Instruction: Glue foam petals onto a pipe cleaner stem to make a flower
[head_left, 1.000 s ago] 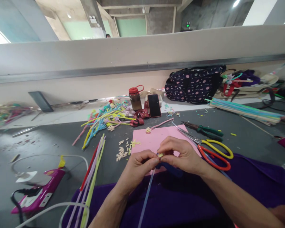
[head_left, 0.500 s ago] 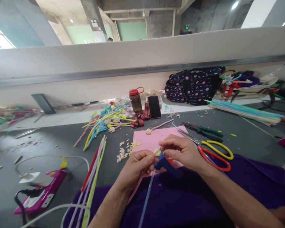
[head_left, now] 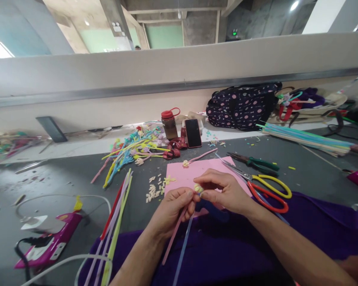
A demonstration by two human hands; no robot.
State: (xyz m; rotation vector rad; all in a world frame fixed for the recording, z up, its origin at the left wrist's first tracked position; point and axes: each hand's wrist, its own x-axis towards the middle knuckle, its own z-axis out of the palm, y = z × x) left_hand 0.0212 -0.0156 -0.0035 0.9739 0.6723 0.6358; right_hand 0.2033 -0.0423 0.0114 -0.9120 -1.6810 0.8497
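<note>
My left hand is closed round a pink pipe cleaner, whose lower end hangs down past my palm. At its upper end sits a small pale-yellow flower head, with the fingers of my right hand closed on it. Just below my hands lies a blue glue gun, partly covered by them. From its back a translucent glue stick runs down toward me. A pink sheet is spread under the work, bearing another pink-stemmed flower and small yellow pieces.
Scissors and green-handled pliers lie right of my hands. Cut pieces and loose pipe cleaners are on the left, near a magenta power strip. Behind stand a bottle, a phone and a bag.
My right fingers have moved off the glue gun's tip and onto the yellow flower head. The glue gun sits lower behind my hands, and the pink stem now shows more clearly.
</note>
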